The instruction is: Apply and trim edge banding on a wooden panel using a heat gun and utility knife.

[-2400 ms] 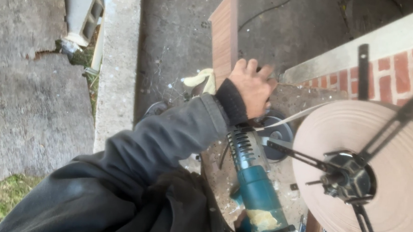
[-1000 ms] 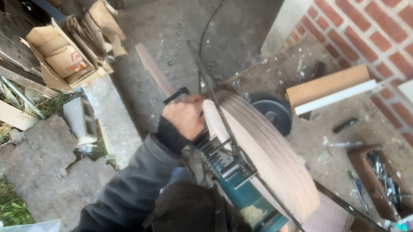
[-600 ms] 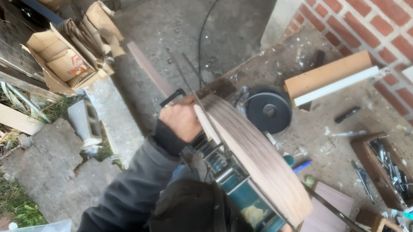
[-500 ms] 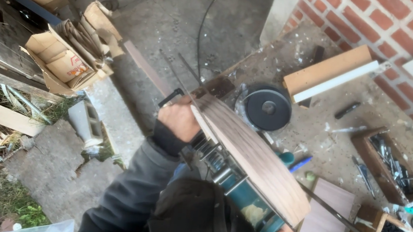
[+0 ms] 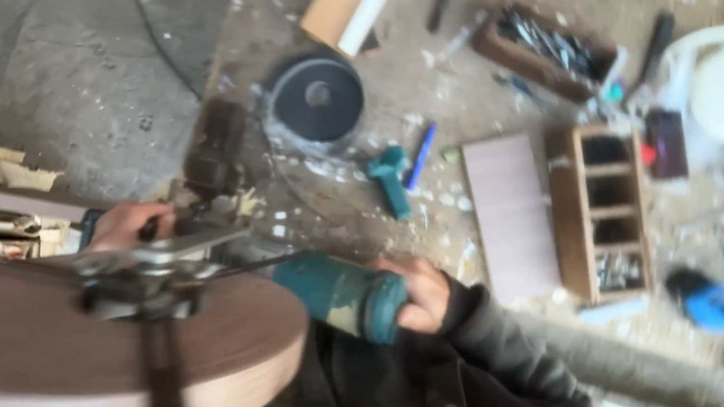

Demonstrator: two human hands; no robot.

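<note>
Currently your right hand (image 5: 426, 295) grips the heavy, rigid teal grinder (image 5: 341, 296) body, fingers closed, while your left hand (image 5: 129, 225) clasps its front handle.

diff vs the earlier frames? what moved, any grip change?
Mostly the head camera swung: the big brown roll now fills the lower left and the littered floor with the black disc sits above. No grip change: the left hand is still on the front handle, the right hand still on the teal power tool.
</note>
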